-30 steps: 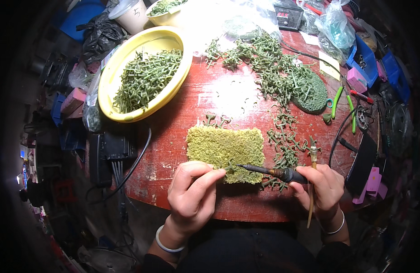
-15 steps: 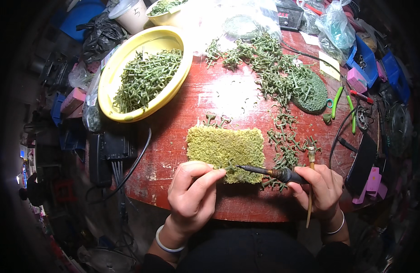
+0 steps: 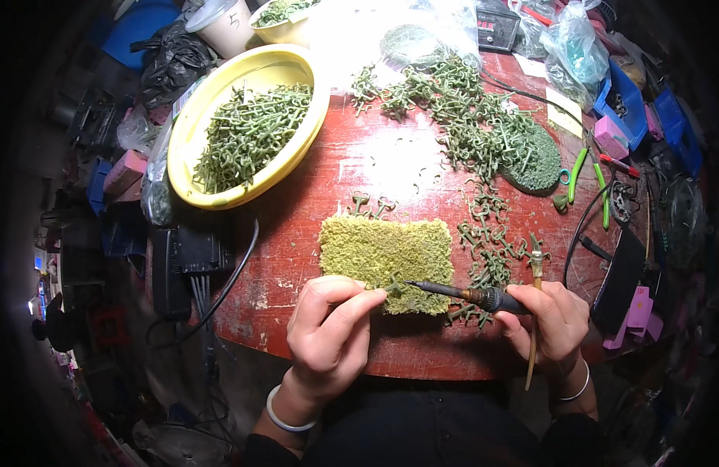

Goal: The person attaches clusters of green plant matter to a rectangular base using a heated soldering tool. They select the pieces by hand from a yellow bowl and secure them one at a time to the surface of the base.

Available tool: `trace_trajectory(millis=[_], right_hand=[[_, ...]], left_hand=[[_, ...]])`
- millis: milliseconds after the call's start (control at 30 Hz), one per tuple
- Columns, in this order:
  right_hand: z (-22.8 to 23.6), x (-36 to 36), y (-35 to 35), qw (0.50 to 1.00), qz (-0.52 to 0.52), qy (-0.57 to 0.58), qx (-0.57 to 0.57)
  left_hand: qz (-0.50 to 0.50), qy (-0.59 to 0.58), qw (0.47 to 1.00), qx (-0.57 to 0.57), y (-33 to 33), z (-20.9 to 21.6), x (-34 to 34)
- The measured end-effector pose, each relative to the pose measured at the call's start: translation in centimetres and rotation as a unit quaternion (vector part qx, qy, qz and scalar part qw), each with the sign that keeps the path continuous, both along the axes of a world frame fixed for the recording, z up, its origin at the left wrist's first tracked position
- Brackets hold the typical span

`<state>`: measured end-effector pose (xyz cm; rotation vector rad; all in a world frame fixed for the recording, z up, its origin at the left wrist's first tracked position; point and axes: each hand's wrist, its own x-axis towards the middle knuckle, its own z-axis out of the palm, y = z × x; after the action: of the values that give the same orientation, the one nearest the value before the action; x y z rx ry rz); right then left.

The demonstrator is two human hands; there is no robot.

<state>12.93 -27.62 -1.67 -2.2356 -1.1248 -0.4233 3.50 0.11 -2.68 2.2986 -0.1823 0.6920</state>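
A mossy yellow-green rectangular pad [image 3: 387, 253] lies on the red table in front of me. At its near edge, my left hand [image 3: 328, 323] pinches a small green piece [image 3: 394, 288] between thumb and fingertips. My right hand [image 3: 554, 319] holds a soldering iron [image 3: 496, 300] with a black grip, its dark tip pointing left, close beside the green piece. The same hand also keeps a thin brush [image 3: 534, 335] upright between its fingers, a metal collar near its top. Two green curled pieces [image 3: 371, 204] lie against the pad's far edge.
Loose green curled pieces [image 3: 461, 117] spread over the far and right table, partly on a round green pad [image 3: 538, 159]. A yellow basin [image 3: 313, 128] of them stands at left. Green-handled pliers [image 3: 577, 175], cables, a black stand [image 3: 620, 280] and blue bins [image 3: 624, 105] line the right.
My right hand has shifted slightly right, with the iron and brush; the brush top is a little higher. My left hand and the pad look unmoved.
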Motion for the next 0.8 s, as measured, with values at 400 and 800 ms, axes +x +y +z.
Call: trace_trajectory(millis=[400, 800], right_hand=[[-0.08, 0.02, 0.02, 1.000, 0.004, 0.001, 0.003], [0.00, 0.00, 0.01, 1.000, 0.005, 0.005, -0.003]], left_hand=[[-0.002, 0.002, 1.000, -0.001, 0.02, 0.06, 0.01], [-0.002, 0.001, 1.000, 0.001, 0.03, 0.09, 0.05]])
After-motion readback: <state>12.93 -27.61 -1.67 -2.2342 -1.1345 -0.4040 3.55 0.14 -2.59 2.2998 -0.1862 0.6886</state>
